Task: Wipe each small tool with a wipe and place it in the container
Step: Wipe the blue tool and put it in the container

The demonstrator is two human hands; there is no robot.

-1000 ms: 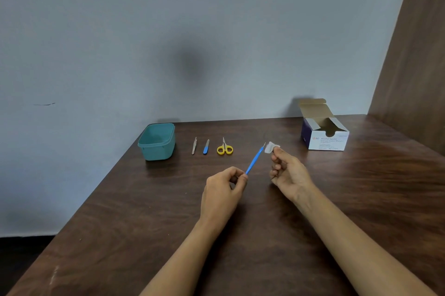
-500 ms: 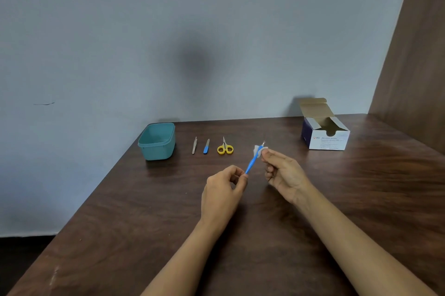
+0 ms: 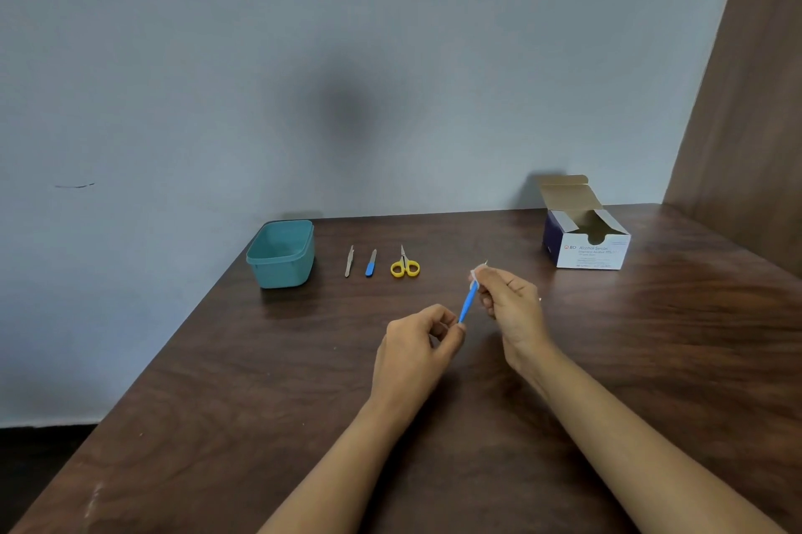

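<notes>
Well to the right of the teal plastic container point(image 3: 284, 273) and nearer the person than it, the slim blue-handled tool point(image 3: 468, 302) is held above the brown wooden table point(image 3: 260, 403), slanting up and away. The left hand point(image 3: 416, 342) pinches its lower end between thumb and curled fingers. The right hand point(image 3: 510, 303) pinches a small white wipe point(image 3: 475, 274) round its upper end, where a thin tip just pokes out beyond the fingers. The step in hand looks like wiping this tool. To do it well, the left pinch should hold the handle steady while the right draws the wipe along the whole length, turning the tool so every side is covered and minding the point. Just right of the container three more tools lie in a row: grey metal tweezers point(image 3: 349, 261), a short blue-handled tool point(image 3: 371, 263) and yellow-handled scissors point(image 3: 405, 265). No tool shows inside the container. Far right of it stands an open white and navy cardboard box point(image 3: 586, 247) of alcohol swabs.
</notes>
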